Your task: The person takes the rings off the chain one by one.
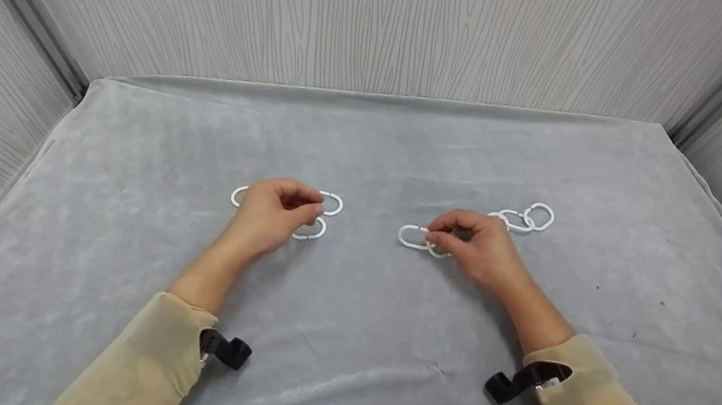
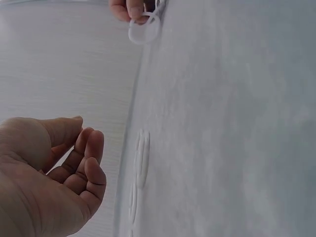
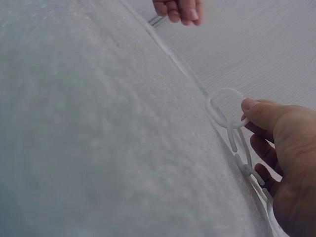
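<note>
White plastic chain links, each an open-sided oval, lie in two groups. My left hand (image 1: 273, 210) hovers over the left group with loosely curled fingers; the left wrist view shows nothing in its grasp. Beneath it, one link (image 1: 332, 204) shows past the fingertips and another link (image 1: 320, 231) shows nearer to me. My right hand (image 1: 481, 247) pinches the end link (image 1: 409, 243) of a joined chain between thumb and index finger. In the right wrist view that end link (image 3: 211, 111) stands raised, and more joined links (image 3: 238, 160) trail below the palm.
The right-hand chain runs behind the hand to a far link (image 1: 550, 219). A grey cloth (image 1: 345, 345) with slight creases covers the table. Wood-grain panels (image 1: 390, 19) stand at the back and both sides.
</note>
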Tool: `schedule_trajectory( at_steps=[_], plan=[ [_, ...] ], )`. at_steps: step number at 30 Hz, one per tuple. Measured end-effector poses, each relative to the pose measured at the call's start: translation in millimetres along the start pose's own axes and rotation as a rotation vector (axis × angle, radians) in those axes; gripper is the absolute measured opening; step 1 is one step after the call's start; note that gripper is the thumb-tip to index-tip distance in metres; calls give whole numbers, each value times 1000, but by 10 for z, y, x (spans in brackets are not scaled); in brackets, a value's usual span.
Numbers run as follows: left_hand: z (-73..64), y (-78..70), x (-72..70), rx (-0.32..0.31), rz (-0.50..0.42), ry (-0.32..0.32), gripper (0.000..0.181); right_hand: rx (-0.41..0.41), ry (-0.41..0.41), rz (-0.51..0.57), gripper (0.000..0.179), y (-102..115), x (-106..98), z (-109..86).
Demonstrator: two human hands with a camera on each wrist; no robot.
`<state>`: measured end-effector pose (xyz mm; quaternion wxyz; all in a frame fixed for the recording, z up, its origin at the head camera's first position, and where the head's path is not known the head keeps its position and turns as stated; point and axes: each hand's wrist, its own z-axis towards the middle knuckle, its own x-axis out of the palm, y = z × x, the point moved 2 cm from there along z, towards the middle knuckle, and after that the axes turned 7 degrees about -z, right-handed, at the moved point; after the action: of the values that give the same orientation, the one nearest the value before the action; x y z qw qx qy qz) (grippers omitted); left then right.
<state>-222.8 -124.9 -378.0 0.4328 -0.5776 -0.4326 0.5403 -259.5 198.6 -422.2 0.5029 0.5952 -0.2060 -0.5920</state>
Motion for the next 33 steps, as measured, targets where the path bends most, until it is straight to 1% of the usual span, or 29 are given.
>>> schedule_trajectory(
  at_steps=[4,8,11,16,20,24,31,33],
  plan=[
    [7,-80,203,31,-25,20,16,-3,-11,-3,5,-1,-7,-3],
    [19,-129,401,61,-60,45,16,1,-20,-1,5,-2,-13,0],
    [35,-140,540,73,-99,57,15,-1,-24,7,5,3,-14,3],
    [74,-114,728,64,-133,67,17,1,-27,18,5,7,-12,5],
    [92,-93,831,56,-138,83,18,10,-32,13,6,5,-6,7],
    [100,-78,901,56,-161,93,18,10,-43,1,7,38,-3,7],
    [111,-33,954,56,-197,100,17,1,-44,14,6,303,-34,-42],
    [115,-10,962,55,-203,108,17,1,-46,16,5,341,-40,-56]
  ],
)
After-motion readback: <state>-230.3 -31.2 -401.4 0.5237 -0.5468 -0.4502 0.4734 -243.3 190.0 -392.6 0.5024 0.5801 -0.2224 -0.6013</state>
